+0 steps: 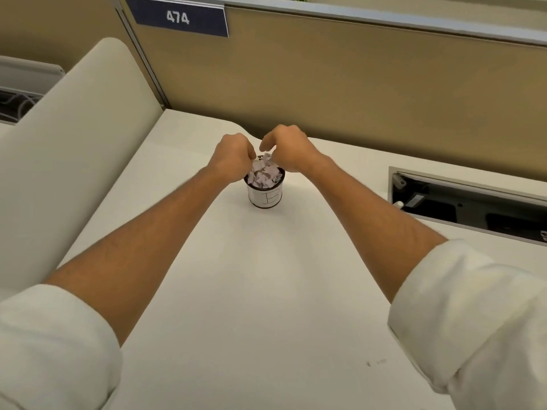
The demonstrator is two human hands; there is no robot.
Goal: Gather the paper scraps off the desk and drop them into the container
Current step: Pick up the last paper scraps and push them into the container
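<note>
A small round container (265,197) with a white label marked "B" stands on the white desk (266,291), a little past its middle. It is heaped to the rim with white and pale purple paper scraps (264,175). My left hand (233,156) hovers over its left rim, fingers curled down into the scraps. My right hand (288,149) is over the right rim, fingertips pinched at a scrap on top of the heap. The fingertips of both hands are partly hidden.
A tan partition (355,93) with a blue "474" sign (177,17) closes off the back. A cream side panel (74,137) rises on the left. An open cable tray (467,202) is sunk into the desk at the right.
</note>
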